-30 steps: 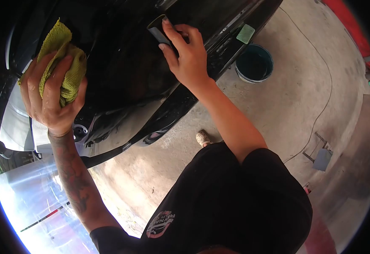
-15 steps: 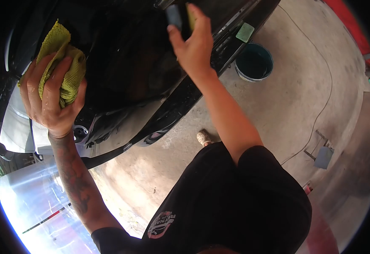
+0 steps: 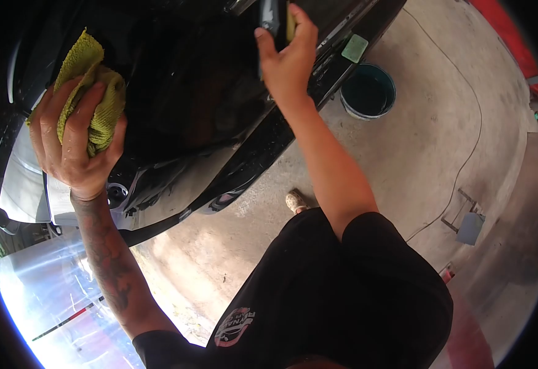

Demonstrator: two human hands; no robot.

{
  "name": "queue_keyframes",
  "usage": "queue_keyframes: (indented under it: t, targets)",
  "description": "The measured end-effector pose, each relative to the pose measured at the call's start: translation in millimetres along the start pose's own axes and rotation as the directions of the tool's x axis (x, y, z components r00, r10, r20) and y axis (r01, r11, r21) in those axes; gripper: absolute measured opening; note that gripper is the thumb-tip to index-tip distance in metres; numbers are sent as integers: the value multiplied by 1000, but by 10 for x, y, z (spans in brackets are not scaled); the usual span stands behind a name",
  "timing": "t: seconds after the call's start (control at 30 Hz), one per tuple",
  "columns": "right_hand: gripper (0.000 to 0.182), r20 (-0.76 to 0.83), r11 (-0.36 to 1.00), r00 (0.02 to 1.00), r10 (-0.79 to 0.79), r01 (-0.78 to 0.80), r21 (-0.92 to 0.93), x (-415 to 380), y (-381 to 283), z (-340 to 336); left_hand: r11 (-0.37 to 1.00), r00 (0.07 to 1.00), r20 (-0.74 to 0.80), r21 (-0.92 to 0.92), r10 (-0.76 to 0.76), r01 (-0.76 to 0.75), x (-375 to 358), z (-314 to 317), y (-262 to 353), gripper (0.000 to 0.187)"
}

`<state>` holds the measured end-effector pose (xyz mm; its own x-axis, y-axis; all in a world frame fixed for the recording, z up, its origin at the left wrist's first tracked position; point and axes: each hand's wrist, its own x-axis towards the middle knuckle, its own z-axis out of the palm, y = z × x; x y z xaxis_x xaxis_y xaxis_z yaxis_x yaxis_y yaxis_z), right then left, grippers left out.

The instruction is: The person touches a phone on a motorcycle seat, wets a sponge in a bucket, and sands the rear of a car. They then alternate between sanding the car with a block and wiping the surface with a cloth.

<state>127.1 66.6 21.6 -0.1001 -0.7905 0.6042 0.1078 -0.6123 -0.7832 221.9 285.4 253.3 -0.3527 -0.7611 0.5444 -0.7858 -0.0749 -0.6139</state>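
Note:
My left hand (image 3: 75, 138) is closed around a crumpled yellow-green cloth (image 3: 83, 55) and rests on the glossy black car body (image 3: 176, 92), close to the headlight (image 3: 26, 178). Drops of water show on its fingers. At the top of the view, my right hand (image 3: 290, 67) grips a dark grey block (image 3: 270, 21) between thumb and fingers, against the black panel. Something yellow shows by the fingertips, and the block's underside is hidden. To the right of that hand, a pale green block (image 3: 355, 48) lies on the car's edge.
A bucket (image 3: 376, 115) of dark liquid stands on the concrete floor (image 3: 429, 135) beside the car. A thin cable (image 3: 479, 117) curves across the floor to the right. Near it is a small metal frame with a grey panel (image 3: 470, 229). My shoe (image 3: 295, 200) is below.
My right hand has shifted slightly right and up with the dark grey block. My left hand and the cloth stay in place.

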Motion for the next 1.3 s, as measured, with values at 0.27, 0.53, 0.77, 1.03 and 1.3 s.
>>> queue_keyframes:
  t: [0.27, 0.53, 0.77, 1.03, 1.3]
  targets:
    - [70, 88, 999, 995, -45, 44, 14, -71, 3, -36, 1000, 1000, 0, 3, 10, -10, 1, 12, -1, 40]
    - [69, 179, 982, 976, -126, 98, 159, -252, -143, -57, 1000, 1000, 1, 10, 16, -16, 4, 5, 3, 38]
    - [66, 134, 995, 991, -29, 16, 97, -230, -173, -11, 1000, 1000, 10, 17, 20, -21, 0, -6, -5, 37]
    - [63, 103, 994, 994, -30, 19, 109, -183, -92, 26, 1000, 1000, 3, 12, 18, -19, -6, 1, -7, 36]
    - [61, 219, 986, 963, -155, 138, 93, -199, -165, -71, 1000, 1000, 2, 10, 14, -14, 2, -2, -2, 36]
